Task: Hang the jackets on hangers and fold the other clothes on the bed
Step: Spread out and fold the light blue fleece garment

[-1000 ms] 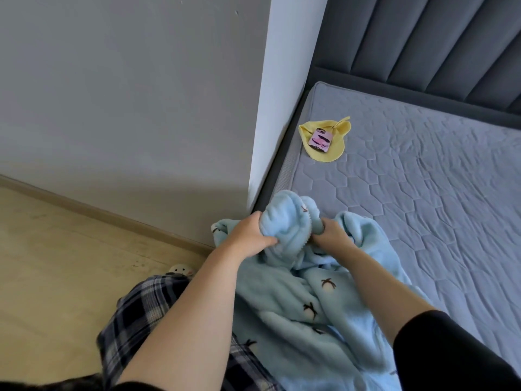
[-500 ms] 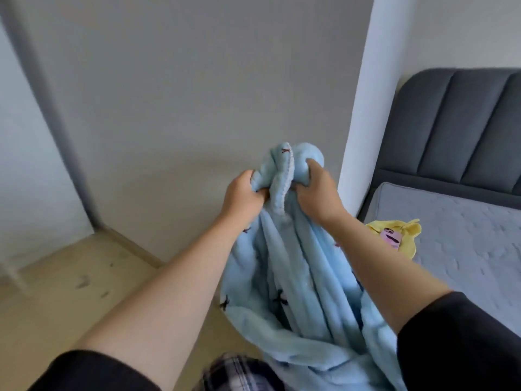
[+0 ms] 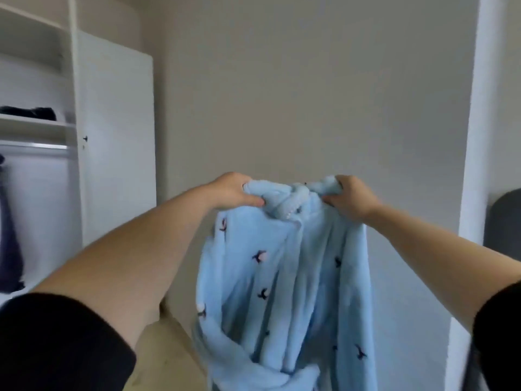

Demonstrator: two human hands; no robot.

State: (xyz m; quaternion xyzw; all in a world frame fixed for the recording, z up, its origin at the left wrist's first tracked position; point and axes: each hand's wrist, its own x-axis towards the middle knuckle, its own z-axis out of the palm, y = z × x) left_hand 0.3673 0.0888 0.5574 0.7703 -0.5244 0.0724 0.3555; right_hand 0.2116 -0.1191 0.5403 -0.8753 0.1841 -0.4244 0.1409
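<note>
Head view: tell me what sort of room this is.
Probably a bedroom. An open white wardrobe stands at the left with a hanging rail and dark clothes on a shelf, and the left hand and right hand hold up a light blue fleece garment.

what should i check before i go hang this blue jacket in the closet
1. Left hand grips the top of the jacket: ok.
2. Right hand grips the other side: ok.
3. Collar flat between the hands: not ok, it is bunched.
4. Hanger inside the jacket: cannot tell, none shows.
5. Closet rail in view with bare space: ok.
6. Hem off the floor: cannot tell, it runs out of frame.
</note>
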